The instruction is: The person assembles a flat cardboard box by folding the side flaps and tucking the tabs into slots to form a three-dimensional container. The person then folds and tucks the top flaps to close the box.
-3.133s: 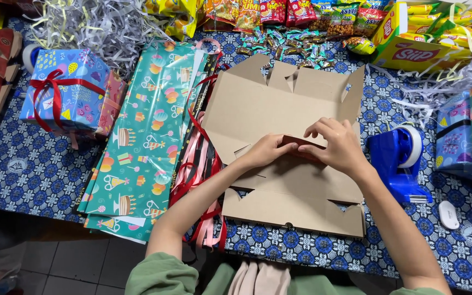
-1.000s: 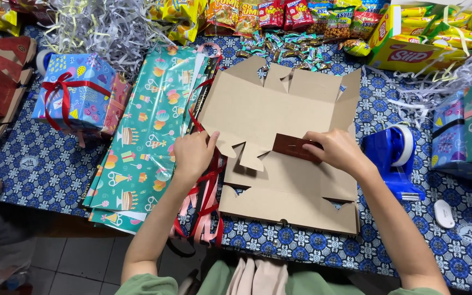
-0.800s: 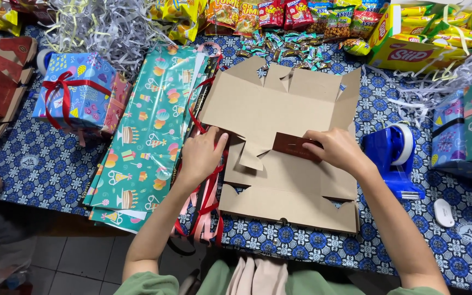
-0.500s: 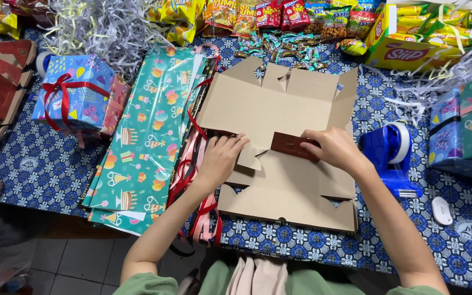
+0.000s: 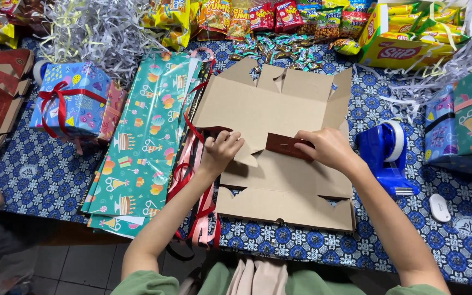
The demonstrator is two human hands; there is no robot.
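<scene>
Flattened cardboard box point(image 5: 279, 158) lies on the counter point(image 5: 39, 175), left hand point(image 5: 222, 153) pinching a side flap, right hand point(image 5: 329, 148) pressing its brown panel point(image 5: 282, 145); uneven pressure could crease it crooked

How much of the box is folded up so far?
Not much yet. The cardboard box lies mostly flat on the table, its side flaps spread out. In hand: the left hand lifts a flap at the left edge, and the right hand presses a dark red flap down. Left: standing the walls up. One wrapped gift with a ribbon sits finished nearby.
</scene>
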